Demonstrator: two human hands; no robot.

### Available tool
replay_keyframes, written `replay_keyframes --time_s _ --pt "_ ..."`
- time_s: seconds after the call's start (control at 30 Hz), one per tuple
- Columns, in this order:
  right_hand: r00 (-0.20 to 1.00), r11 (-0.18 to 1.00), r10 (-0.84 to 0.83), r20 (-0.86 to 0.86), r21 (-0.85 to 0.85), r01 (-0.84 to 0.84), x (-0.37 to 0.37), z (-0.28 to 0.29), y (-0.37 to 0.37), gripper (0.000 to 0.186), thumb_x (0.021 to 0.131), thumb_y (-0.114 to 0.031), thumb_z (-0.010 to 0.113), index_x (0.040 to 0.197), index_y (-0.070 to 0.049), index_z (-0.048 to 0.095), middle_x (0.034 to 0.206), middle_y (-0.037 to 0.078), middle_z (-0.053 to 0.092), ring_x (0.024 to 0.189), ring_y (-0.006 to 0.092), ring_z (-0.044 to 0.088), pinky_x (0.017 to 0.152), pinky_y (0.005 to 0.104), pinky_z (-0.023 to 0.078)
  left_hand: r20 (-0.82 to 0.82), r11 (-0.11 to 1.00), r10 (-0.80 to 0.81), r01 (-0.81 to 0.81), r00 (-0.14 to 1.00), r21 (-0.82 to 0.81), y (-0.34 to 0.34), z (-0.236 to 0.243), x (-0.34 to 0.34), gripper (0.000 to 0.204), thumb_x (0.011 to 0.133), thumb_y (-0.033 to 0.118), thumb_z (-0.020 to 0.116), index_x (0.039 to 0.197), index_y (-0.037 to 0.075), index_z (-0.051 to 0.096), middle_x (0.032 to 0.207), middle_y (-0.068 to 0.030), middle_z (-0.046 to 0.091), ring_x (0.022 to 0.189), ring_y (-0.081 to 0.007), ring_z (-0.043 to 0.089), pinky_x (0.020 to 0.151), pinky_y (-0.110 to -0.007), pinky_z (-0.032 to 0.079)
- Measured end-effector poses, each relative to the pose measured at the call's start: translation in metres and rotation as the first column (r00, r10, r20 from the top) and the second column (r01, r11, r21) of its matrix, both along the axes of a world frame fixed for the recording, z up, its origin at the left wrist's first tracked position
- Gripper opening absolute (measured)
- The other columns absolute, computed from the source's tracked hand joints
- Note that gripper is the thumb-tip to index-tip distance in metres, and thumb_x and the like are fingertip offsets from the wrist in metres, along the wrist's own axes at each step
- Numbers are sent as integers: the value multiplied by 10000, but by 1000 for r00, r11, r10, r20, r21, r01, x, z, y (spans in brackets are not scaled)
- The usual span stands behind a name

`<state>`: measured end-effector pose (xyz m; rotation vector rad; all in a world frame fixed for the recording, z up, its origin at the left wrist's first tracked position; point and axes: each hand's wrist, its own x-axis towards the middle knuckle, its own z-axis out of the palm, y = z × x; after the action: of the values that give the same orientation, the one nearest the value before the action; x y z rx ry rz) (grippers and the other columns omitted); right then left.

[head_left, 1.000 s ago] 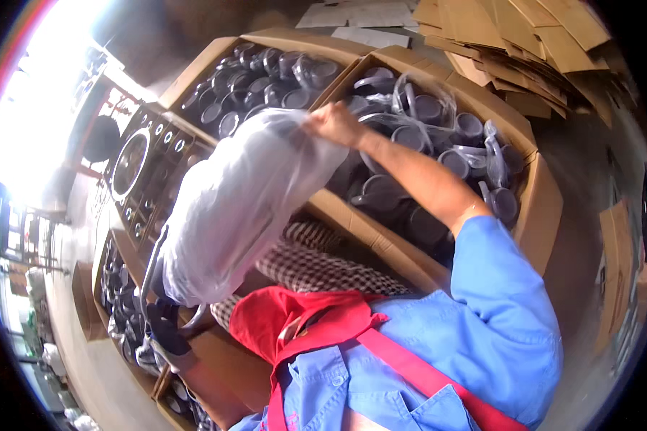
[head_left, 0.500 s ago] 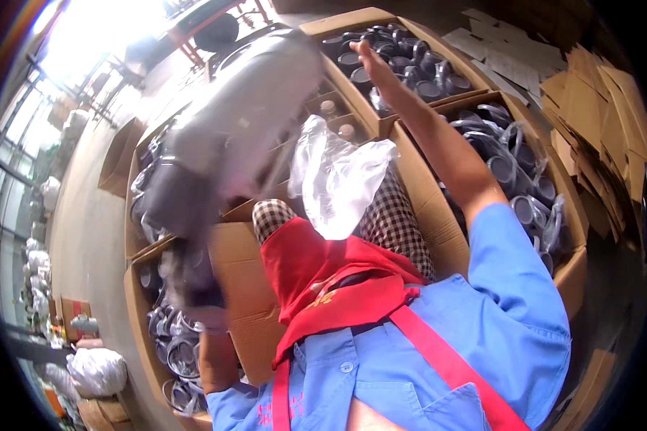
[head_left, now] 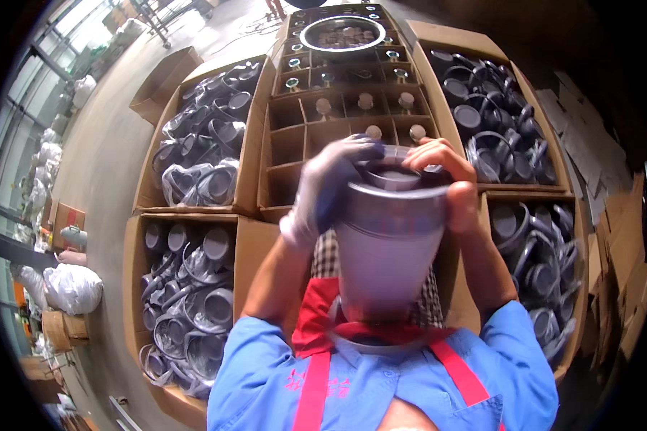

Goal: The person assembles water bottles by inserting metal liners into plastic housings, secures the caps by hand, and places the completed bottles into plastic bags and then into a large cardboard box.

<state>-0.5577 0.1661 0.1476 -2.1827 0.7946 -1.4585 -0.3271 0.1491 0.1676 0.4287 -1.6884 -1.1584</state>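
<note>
Head view: we hold a grey tapered cup (head_left: 388,251) upright at centre frame, close under the camera, its narrow base down against our chest. Our left hand (head_left: 323,190), in a pale glove, grips the rim from 10 o'clock, fingers (head_left: 352,151) curled over the top edge. Our right hand (head_left: 446,176), bare, grips the rim from 2 o'clock, fingers hooked over the top and thumb down the side wall. Both hands are closed on the cup. A dark lid (head_left: 392,169) sits in the cup's mouth, between the two hands; we can't tell if it is fully seated.

Around the cup:
- 12 o'clock: cardboard divider box (head_left: 338,108), cells partly filled with small capped parts.
- 10 o'clock: open carton (head_left: 205,140) of bagged grey lids.
- 8 o'clock: another carton (head_left: 187,302) of the same.
- 2 o'clock: carton (head_left: 492,108) of dark lids.
- 4 o'clock: carton (head_left: 546,273) of the same.
- 6 o'clock: blue shirt (head_left: 381,388) and red apron straps (head_left: 316,359).
</note>
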Motion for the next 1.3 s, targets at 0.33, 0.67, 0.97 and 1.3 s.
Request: replay_keyframes --time_s 0.33,0.67,0.97,1.3 --pt "992 891 -61 109 453 5 -48 -48 -80 979 860 -765 123 1235 20 571 1401 228 427 1346 295 367 1127 451 204 287 994 94 -104 953 18 -50 -51 -25 372 942 142 455 1280 -5 505 1296 -177 529 1232 -289 491 1084 -415 322" --pt "988 957 -42 147 290 -3 -42 -46 -109 991 790 -829 209 1140 14 593 1152 224 592 1181 323 491 1031 468 332 300 953 -3 93 954 -287 -128 -28 -5 633 817 406 644 1302 25 502 1341 -206 486 1257 -361 461 1064 -475 323" --pt "854 829 -277 440 559 -19 -70 -157 -218 390 1000 -312 375 1197 -18 538 1125 116 617 1022 212 600 930 365 478 924 821 371 -497 91 -280 -396 -214 -17 304 905 208 484 1140 63 611 1222 -193 573 1097 -308 573 806 -418 515" --pt "812 317 -548 200 948 -20 -92 -224 -177 435 1014 -348 354 1221 -28 562 1232 129 588 1101 255 567 965 354 442 810 802 583 -206 67 -561 -350 -205 -4 430 838 100 569 1257 194 555 1245 -122 548 1118 -355 529 923 -434 499"
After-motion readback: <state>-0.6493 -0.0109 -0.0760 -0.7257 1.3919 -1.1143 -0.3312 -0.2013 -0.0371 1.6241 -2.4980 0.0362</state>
